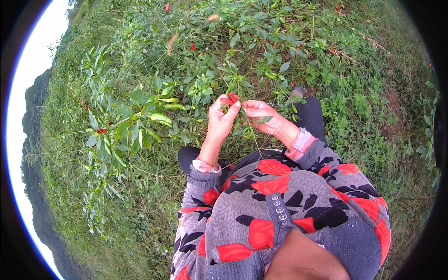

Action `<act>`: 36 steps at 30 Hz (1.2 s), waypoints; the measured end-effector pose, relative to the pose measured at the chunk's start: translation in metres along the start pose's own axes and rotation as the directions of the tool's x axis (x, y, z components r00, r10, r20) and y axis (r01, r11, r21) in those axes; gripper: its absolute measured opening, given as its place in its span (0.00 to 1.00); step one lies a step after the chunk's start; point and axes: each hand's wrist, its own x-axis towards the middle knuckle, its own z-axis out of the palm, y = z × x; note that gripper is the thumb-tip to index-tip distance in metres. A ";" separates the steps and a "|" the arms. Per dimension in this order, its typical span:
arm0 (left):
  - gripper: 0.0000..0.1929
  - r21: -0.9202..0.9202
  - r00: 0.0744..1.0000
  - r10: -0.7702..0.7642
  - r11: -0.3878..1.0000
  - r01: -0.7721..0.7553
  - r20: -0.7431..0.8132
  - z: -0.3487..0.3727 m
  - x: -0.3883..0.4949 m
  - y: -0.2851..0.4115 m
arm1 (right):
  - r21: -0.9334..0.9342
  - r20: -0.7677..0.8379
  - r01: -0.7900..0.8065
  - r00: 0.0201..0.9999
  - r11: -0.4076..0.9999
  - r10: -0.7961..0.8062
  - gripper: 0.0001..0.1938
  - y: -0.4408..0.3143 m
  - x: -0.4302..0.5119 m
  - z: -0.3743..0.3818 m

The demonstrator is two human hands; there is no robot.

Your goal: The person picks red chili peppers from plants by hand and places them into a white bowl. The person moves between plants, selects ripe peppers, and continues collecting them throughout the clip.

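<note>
Red chili peppers (pixel 231 98) stick out between the thumb and fingers of my left hand (pixel 221 117). Close beside it, my right hand (pixel 264 117) has its fingers bent around a leafy sprig of a chili plant (pixel 244 113). The fingertips of both hands almost meet, and what lies right between them is partly hidden. A green leaf (pixel 265 119) shows against my right palm. Just beyond the peppers, a green chili (pixel 230 87) hangs on the same growth.
To the left stands a chili plant with several pale green chilies (pixel 161 118) and a red chili (pixel 101 131). More red chilies (pixel 339 10) dot the plants farther off. My knee (pixel 311 117) and shoe (pixel 297 93) are among low weeds (pixel 353 115). A dark hillside (pixel 33 105) rises at the left edge.
</note>
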 end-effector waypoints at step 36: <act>0.03 -0.159 0.981 -0.183 0.972 0.171 -0.062 -0.002 0.002 -0.038 | -0.322 -0.041 0.077 0.995 0.943 -0.096 0.22 -0.005 -0.001 0.013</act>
